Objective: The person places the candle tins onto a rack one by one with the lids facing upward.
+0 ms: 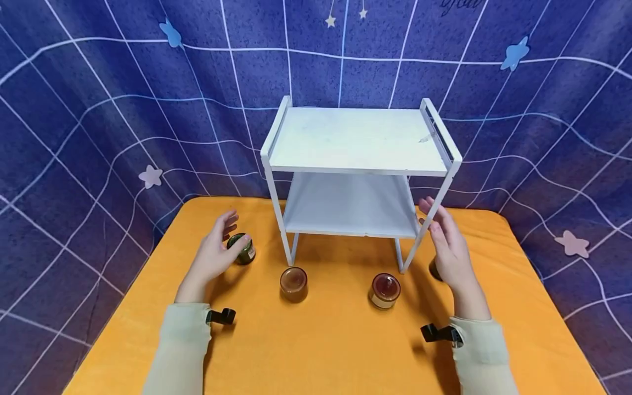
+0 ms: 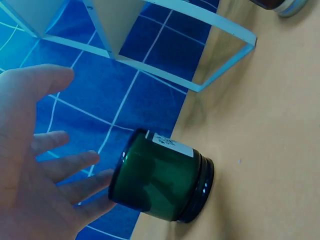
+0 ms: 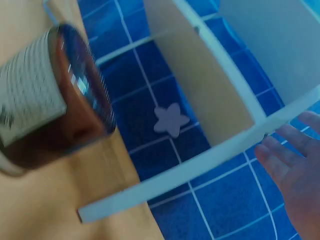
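Observation:
A green glass jar (image 1: pixel 241 249) with a white label stands left of the white two-tier shelf rack (image 1: pixel 360 140). Beside it is my left hand (image 1: pixel 214 255), thumb apart and fingers extended; in the left wrist view the fingertips come right up to the green jar (image 2: pixel 155 180). My right hand (image 1: pixel 451 249) is at the rack's right leg, its fingers extended and overlapping the leg in the head view. In the right wrist view, that hand (image 3: pixel 302 172) has its fingertips close to the rack's side frame (image 3: pixel 200 162). Neither hand holds anything.
In front of the rack stand an amber jar (image 1: pixel 293 285) and a reddish-brown labelled jar (image 1: pixel 385 291). A dark jar (image 1: pixel 434 270) is partly hidden behind my right hand. Orange cloth (image 1: pixel 326 345) covers the table; a blue curtain (image 1: pixel 123 109) with stars hangs behind.

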A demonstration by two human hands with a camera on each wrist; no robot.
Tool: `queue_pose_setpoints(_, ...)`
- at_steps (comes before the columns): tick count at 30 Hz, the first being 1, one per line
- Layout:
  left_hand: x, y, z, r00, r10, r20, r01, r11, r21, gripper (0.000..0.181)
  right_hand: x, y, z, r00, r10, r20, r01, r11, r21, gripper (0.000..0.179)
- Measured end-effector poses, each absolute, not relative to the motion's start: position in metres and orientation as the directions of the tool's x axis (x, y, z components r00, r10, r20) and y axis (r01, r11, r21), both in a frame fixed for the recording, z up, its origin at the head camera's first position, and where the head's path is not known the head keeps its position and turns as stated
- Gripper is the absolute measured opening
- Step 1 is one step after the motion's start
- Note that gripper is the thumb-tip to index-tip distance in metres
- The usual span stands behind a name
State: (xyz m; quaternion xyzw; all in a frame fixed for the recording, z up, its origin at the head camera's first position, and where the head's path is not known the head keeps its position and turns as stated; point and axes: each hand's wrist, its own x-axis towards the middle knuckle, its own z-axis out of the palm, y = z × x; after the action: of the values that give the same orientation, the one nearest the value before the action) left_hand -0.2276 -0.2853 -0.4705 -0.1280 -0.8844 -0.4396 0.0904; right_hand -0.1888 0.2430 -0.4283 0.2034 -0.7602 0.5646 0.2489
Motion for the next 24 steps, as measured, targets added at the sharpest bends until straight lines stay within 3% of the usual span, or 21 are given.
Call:
queue_pose_setpoints(8, -0.230, -0.287, -0.475, -0.955, 0.181, 0.235, 0.296, 0.585, 0.755, 0.080, -0.184, 0.233, -0.421, -0.762, -0.039, 0.647, -0.647, 0.085, -0.757, 0.044)
queue_pose_setpoints(16, -0.229, -0.296, -0.479, -0.967, 0.176, 0.183, 0.253, 0.594, 0.764, 0.079, -0.184, 0.223, -0.417, -0.825, -0.047, 0.563, -0.552, -0.147, -0.821, 0.050)
queue_pose_setpoints(24, -0.233, -0.300, -0.483, -0.971, 0.196, 0.138, 0.233, 0.638, 0.734, 0.081, -0.184, 0.225, -0.419, -0.826, -0.041, 0.562, -0.543, -0.208, -0.813, 0.049)
